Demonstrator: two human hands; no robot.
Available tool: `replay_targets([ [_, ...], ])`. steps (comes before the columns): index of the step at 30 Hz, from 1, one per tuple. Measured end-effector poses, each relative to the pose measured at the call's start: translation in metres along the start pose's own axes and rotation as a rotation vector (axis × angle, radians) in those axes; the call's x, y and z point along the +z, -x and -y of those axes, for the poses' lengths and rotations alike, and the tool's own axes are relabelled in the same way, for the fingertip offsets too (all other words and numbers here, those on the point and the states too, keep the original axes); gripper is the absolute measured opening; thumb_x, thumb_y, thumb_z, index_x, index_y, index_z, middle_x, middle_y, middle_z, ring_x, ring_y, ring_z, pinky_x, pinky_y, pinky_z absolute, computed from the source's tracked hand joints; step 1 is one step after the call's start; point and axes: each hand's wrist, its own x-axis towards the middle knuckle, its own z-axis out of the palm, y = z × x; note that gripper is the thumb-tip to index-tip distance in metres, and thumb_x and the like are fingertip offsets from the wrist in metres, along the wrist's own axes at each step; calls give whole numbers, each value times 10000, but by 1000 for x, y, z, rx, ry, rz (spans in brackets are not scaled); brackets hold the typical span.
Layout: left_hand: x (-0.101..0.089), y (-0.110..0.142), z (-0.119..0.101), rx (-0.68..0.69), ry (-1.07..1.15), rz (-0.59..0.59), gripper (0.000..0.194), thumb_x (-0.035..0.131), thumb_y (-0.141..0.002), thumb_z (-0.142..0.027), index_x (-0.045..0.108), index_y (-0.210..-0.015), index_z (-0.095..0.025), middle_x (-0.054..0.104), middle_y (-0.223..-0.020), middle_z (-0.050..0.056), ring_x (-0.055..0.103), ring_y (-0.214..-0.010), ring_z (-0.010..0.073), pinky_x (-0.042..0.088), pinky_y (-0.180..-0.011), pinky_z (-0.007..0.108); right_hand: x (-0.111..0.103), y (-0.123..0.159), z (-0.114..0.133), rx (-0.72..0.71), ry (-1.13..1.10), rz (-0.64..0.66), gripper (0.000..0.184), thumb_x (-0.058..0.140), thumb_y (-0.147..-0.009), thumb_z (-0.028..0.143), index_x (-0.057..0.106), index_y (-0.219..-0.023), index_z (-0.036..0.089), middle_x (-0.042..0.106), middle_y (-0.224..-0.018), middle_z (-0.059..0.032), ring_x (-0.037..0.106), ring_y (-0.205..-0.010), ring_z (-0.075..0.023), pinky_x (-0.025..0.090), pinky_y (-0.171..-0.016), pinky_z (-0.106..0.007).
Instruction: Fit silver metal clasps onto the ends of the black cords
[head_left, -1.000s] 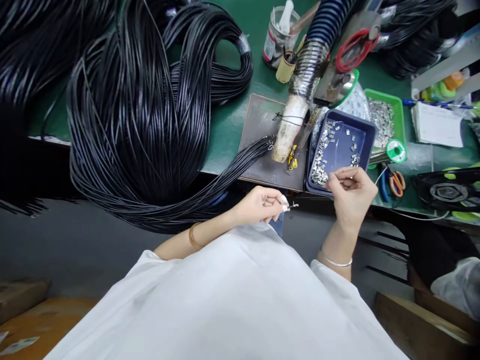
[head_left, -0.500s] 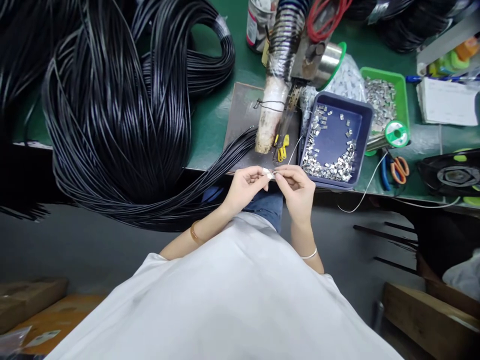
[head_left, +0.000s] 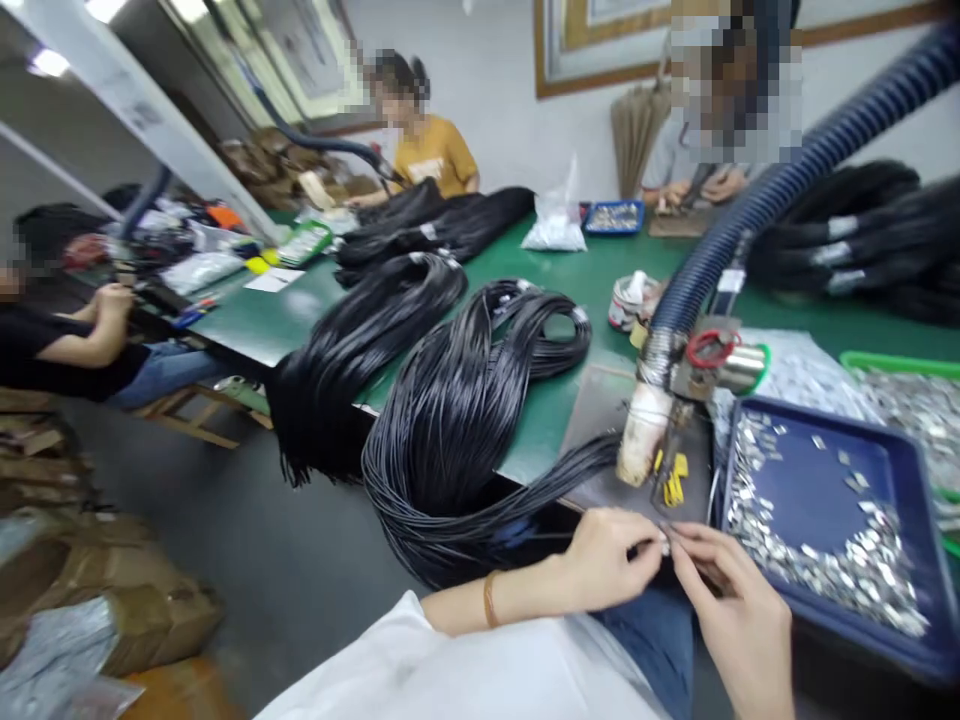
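Observation:
At the table's front edge, my left hand (head_left: 611, 560) pinches a small silvery metal piece (head_left: 665, 546) between thumb and fingers. My right hand (head_left: 739, 605) is closed in a pinch right against it, fingertips meeting the left ones; what it grips is too small to make out. Just beyond my hands, a bundle of black cables (head_left: 555, 480) runs onto a dark board (head_left: 589, 425). A blue tray (head_left: 821, 420) of small silvery metal parts (head_left: 862, 560) stands to the right of my hands. Yellow-handled cutters (head_left: 673, 478) are on the board, under the taped hose end (head_left: 643, 430).
A ribbed hose (head_left: 787, 185) slants over the table. Coils of black cable (head_left: 450, 430) cover the left side, some hanging over the edge. A solder wire spool (head_left: 742, 367) and green tray (head_left: 900, 365) are at right. Co-workers (head_left: 435, 150) sit around the green table (head_left: 487, 260).
My view has swung up and to the left, bringing co-workers and the far side of the table into sight. Both hands remain pinched together at the table edge.

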Motion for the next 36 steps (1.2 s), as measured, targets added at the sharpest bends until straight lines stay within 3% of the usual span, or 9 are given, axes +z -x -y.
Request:
replay_targets([
  [3,1,2,-5,-102,130,13,185,506,-855,-202,540,-685,-138,581,-616,29,480,-533,101,356,-557,240,3,2,-7,5,-113,-5,226,706,-791,407,683,-769,183,707,-1035,-75,725,-875,-173,601,-762,-246],
  [8,4,6,-8,-607,1026,154,203,643,-735,-329,553,-725,-147,583,-536,-8,358,-335,54,230,-373,211,9,14,1,-155,-22,-112,185,735,-775,353,695,-781,173,715,-992,-80,708,-859,-176,581,-816,-282],
  [12,2,10,-11,-662,1297,291,225,726,-643,-291,596,-717,-123,633,-538,16,359,-304,46,179,-346,223,1,17,23,-158,-135,-113,130,746,-769,280,693,-795,165,708,-966,-70,699,-812,-165,575,-733,-269],
  [15,1,14,-8,-658,1343,334,211,722,-647,-271,640,-738,-99,637,-542,30,351,-313,44,156,-352,230,-5,12,39,-88,-54,-365,137,731,-789,285,719,-866,173,721,-956,-89,691,-826,-206,573,-779,-360],
  [18,-1,15,-2,-748,1308,176,216,707,-651,-293,643,-752,-113,615,-511,20,316,-310,46,118,-353,229,-6,3,44,-105,-12,-515,158,696,-821,311,731,-926,198,727,-959,-118,701,-820,-257,575,-817,-469],
  [20,-4,14,0,-777,1256,91,223,716,-658,-304,619,-744,-124,602,-498,9,301,-320,38,120,-361,213,-7,-3,43,-118,4,-549,145,669,-844,309,721,-923,200,729,-952,-121,709,-792,-253,589,-768,-459],
  [28,-9,-3,9,-635,1101,6,200,701,-757,-294,592,-774,-128,611,-543,-10,301,-357,12,109,-384,189,0,-8,36,-195,140,-252,44,643,-869,234,679,-862,209,723,-919,-45,703,-894,-167,598,-768,-326],
  [33,-10,-8,7,-622,1021,-16,246,738,-732,-335,609,-764,-128,571,-515,-23,286,-376,14,111,-397,195,9,-2,27,-138,-15,-214,60,551,-926,225,610,-917,213,701,-998,-41,708,-913,-146,609,-754,-301],
  [36,-9,-11,4,-618,969,-58,277,778,-688,-351,627,-730,-123,506,-484,-45,289,-400,15,110,-408,194,9,0,26,-146,30,-183,43,578,-910,231,601,-879,210,705,-979,-40,707,-885,-142,603,-719,-285],
])
